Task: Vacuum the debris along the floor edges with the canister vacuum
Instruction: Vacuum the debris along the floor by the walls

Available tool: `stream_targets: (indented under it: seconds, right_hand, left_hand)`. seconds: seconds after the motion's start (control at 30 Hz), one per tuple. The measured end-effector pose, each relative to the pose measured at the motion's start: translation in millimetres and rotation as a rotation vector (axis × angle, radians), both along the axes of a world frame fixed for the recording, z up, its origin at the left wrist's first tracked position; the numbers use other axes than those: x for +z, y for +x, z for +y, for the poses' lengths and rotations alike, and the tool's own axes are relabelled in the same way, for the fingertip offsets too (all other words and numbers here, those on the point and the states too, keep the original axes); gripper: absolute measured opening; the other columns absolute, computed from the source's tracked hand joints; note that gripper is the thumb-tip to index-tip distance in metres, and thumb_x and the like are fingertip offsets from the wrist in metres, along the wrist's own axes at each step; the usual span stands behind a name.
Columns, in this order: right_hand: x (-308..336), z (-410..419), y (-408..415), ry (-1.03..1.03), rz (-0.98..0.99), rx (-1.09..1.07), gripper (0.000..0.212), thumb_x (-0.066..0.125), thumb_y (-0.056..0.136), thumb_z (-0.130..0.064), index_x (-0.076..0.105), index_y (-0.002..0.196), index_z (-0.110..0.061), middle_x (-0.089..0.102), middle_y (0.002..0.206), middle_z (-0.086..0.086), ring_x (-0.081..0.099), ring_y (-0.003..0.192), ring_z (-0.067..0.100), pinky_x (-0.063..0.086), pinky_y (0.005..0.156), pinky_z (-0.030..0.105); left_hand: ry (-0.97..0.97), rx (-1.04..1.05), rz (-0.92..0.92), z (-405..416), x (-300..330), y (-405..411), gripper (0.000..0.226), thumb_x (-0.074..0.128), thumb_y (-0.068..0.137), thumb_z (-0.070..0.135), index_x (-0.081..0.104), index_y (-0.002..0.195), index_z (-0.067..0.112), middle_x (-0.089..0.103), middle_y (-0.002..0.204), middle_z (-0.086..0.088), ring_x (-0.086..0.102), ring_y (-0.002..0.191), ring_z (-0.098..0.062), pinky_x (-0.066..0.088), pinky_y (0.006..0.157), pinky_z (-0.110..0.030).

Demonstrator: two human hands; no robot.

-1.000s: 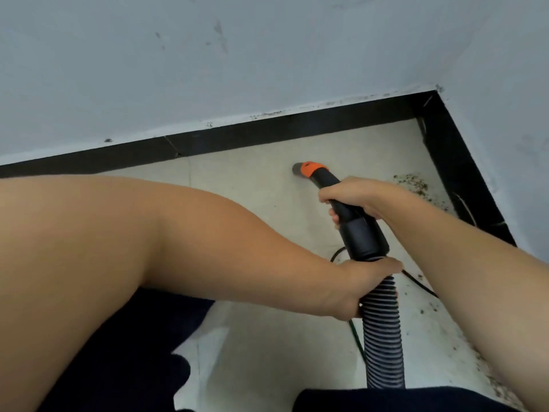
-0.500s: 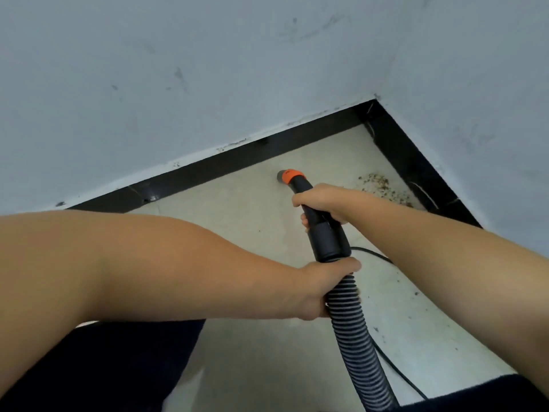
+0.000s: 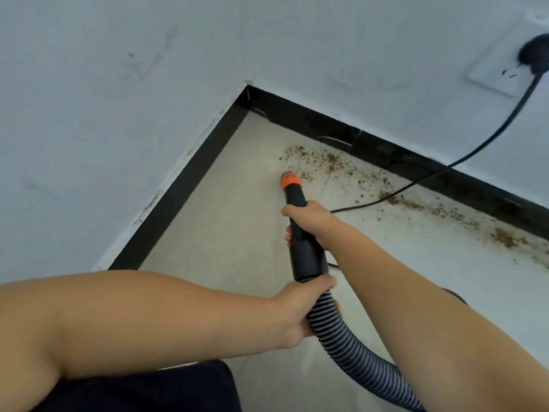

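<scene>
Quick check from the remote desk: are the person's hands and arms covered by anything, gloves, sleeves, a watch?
Nothing shows on them. The left hand and right hand are bare, without gloves or rings in view. Both forearms are bare too: no sleeves, watch or bands as far as the frame reaches.

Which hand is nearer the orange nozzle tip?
Right. The right hand grips the black wand just behind the orange nozzle tip. The left hand holds the ribbed hose further back, where it joins the wand.

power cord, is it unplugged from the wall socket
No, the power cord ends in a plug seated in the wall socket.
</scene>
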State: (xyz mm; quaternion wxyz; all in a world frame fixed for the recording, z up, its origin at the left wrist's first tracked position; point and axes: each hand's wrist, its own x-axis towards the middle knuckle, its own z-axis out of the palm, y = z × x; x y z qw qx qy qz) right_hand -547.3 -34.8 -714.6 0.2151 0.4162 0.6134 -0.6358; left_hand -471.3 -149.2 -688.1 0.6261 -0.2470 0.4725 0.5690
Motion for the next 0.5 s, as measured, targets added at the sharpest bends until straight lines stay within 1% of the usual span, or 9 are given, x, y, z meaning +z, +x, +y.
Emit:
stream_targets:
  seconds: [0.1, 0.17, 0.23, 0.3, 0.4, 0.5]
  right_hand:
    - [-0.1, 8.3, 9.3, -0.012, -0.003, -0.024, 0.019, 0.060, 0.087, -0.016, 0.046, 0.096, -0.007, 0.057, 0.061, 0.011, 0.057, 0.045, 0.022, 0.053, 0.055, 0.034]
    - [0.0, 9.1, 21.1, -0.039, 0.002, -0.063, 0.019, 0.061, 0.087, -0.017, 0.047, 0.096, -0.008, 0.058, 0.055, 0.009, 0.057, 0.043, 0.021, 0.053, 0.052, 0.033]
    - [-4.5, 6.9, 35.8, -0.071, 0.010, -0.119, 0.020, 0.061, 0.087, -0.016, 0.048, 0.098, -0.007, 0.057, 0.050, 0.007, 0.055, 0.041, 0.021, 0.052, 0.049, 0.031]
    - [-10.2, 4.4, 52.6, -0.068, 0.019, -0.192, 0.018, 0.061, 0.088, -0.015, 0.049, 0.098, -0.006, 0.056, 0.050, 0.007, 0.054, 0.041, 0.021, 0.051, 0.047, 0.030]
    - [-14.6, 6.4, 72.9, -0.026, 0.030, -0.304, 0.014, 0.059, 0.089, -0.015, 0.049, 0.094, -0.007, 0.055, 0.055, 0.009, 0.054, 0.040, 0.021, 0.052, 0.047, 0.030]
    - [-13.4, 13.4, 88.5, 0.000, 0.016, -0.385, 0.016, 0.059, 0.089, -0.015, 0.049, 0.098, -0.008, 0.055, 0.060, 0.012, 0.055, 0.041, 0.020, 0.053, 0.046, 0.031]
  left_hand:
    - [-0.012, -0.033, 0.000, 5.7, -2.8, 8.2, 0.016, 0.065, 0.087, 0.019, 0.054, 0.095, 0.009, 0.062, 0.062, -0.006, 0.061, 0.055, -0.020, 0.053, 0.057, -0.026]
    - [-0.070, -0.071, 0.020, 4.4, -8.0, 17.5, 0.016, 0.066, 0.086, 0.019, 0.056, 0.094, 0.010, 0.063, 0.061, -0.006, 0.061, 0.055, -0.020, 0.053, 0.060, -0.028]
    - [-0.121, -0.149, 0.043, 0.8, -14.6, 26.6, 0.017, 0.068, 0.084, 0.020, 0.058, 0.093, 0.010, 0.065, 0.065, -0.007, 0.061, 0.056, -0.020, 0.052, 0.061, -0.028]
    - [-0.148, -0.201, 0.043, -2.7, -21.6, 33.6, 0.017, 0.068, 0.084, 0.020, 0.059, 0.095, 0.010, 0.065, 0.069, -0.008, 0.061, 0.057, -0.020, 0.052, 0.062, -0.027]
    - [-0.138, -0.252, 0.049, -5.1, -28.2, 41.6, 0.017, 0.068, 0.083, 0.018, 0.059, 0.096, 0.011, 0.064, 0.067, -0.006, 0.060, 0.054, -0.018, 0.051, 0.056, -0.024]
    - [-0.109, -0.312, 0.061, -2.5, -26.0, 45.3, 0.016, 0.068, 0.083, 0.017, 0.057, 0.093, 0.011, 0.063, 0.064, -0.005, 0.060, 0.052, -0.015, 0.049, 0.050, -0.022]
